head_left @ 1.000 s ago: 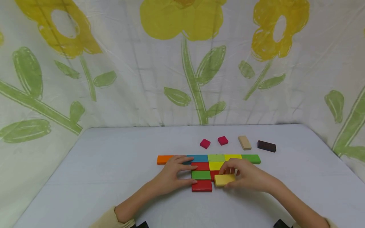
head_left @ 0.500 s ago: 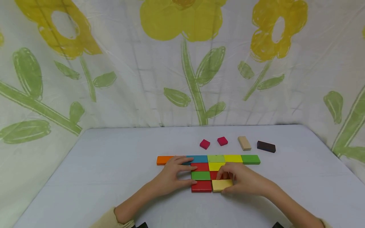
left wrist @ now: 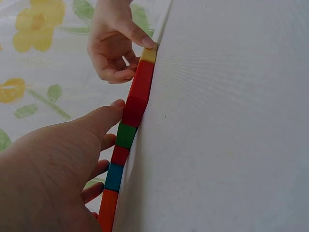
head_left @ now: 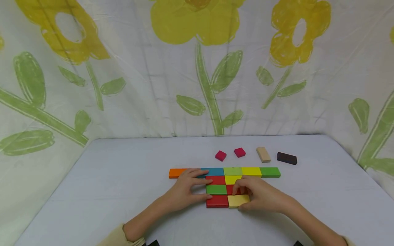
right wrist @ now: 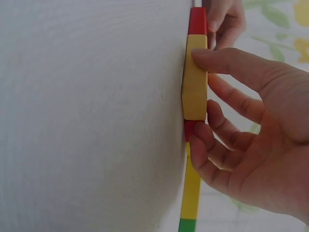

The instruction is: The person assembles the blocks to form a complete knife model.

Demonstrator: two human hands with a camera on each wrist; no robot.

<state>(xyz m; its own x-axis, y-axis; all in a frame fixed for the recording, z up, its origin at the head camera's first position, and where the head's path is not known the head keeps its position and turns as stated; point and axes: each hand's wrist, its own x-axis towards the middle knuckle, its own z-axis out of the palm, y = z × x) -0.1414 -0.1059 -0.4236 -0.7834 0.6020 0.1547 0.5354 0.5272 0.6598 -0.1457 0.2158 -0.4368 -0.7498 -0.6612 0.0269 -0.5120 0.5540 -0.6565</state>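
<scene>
In the head view a pale yellow block (head_left: 238, 201) lies flat at the right of the front row, beside a red block (head_left: 217, 201). My right hand (head_left: 264, 194) pinches it; in the right wrist view the thumb (right wrist: 205, 58) lies on its front face. My left hand (head_left: 189, 188) rests at the left side of the layout with fingers extended, its fingertips touching the front red block, another red block (head_left: 215, 180) and a blue block (head_left: 213, 172). Between the two red blocks sits a green block (head_left: 216, 189). My right fingers partly cover a further red block (head_left: 230, 189).
The back row runs from an orange block (head_left: 177, 173) to a green end block (head_left: 270, 172). Behind it lie two small crimson blocks (head_left: 220, 155), a beige block (head_left: 263, 154) and a dark brown block (head_left: 287, 158). A flowered cloth (head_left: 132, 102) hangs behind the table.
My right hand has brought the pale yellow block toward the front and slightly left, down beside the front red block. The left hand has stayed in place.
</scene>
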